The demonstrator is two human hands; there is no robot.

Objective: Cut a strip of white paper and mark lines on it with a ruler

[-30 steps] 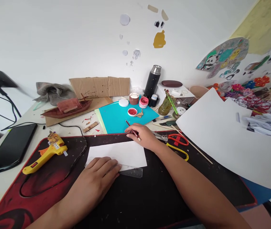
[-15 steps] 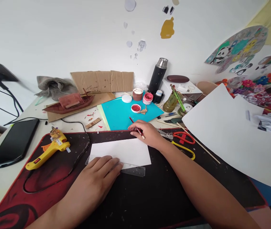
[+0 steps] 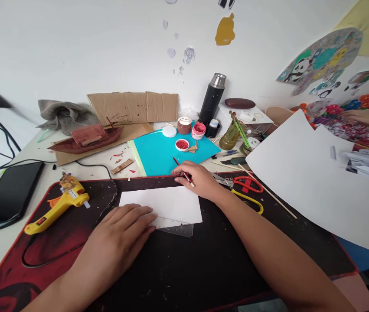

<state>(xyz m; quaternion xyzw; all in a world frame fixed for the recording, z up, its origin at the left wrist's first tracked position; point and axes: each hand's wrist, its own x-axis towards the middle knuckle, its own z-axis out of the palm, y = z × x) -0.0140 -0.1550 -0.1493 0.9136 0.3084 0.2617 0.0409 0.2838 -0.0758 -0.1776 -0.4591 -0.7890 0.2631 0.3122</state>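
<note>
A white sheet of paper (image 3: pixel 171 199) lies on the dark mat, with a clear plastic ruler (image 3: pixel 181 229) along its near edge. My left hand (image 3: pixel 122 229) rests palm down over the left part of the ruler and the paper, fingers stretched out. Above the paper's far right edge, my right hand (image 3: pixel 197 177) is closed around a dark red pencil (image 3: pixel 186 174). The pencil is tilted, its dark tip pointing away from me and clear of the paper. Just right of that hand are scissors (image 3: pixel 247 184) with red and yellow handles.
A yellow glue gun (image 3: pixel 59 206) and black phone (image 3: pixel 10 195) lie left. Behind stand a model boat (image 3: pixel 88 141), red paint jar (image 3: pixel 198 131) and black thermos (image 3: pixel 212 97). Large white paper (image 3: pixel 301 173) covers the right side; another person's hand (image 3: pixel 366 117) reaches over flowers.
The view has shifted slightly. My left hand has slid a little left along the ruler. My right hand still holds the pencil. Another person's hand has come in at the far right.
</note>
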